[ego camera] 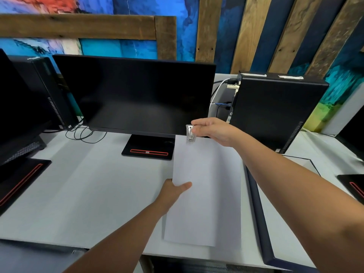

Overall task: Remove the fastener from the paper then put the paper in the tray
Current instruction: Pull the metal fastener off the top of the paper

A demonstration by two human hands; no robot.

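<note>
A white sheet of paper (204,186) is held above the white desk, in front of the monitor's right side. My left hand (173,191) grips the paper's left edge, thumb on top. A clear plastic clip, the fastener (190,133), sits at the paper's top edge. My right hand (213,130) pinches that clip from the right. I cannot tell whether the clip still bites the paper. A dark blue tray edge (258,209) runs along the desk under my right forearm, mostly hidden by the paper and arm.
A black monitor (136,95) on its stand (148,147) is just behind the paper. A black computer tower (275,111) with cables stands to the right, another tower (43,91) and monitor to the left. Loose cables (84,133) lie at back left.
</note>
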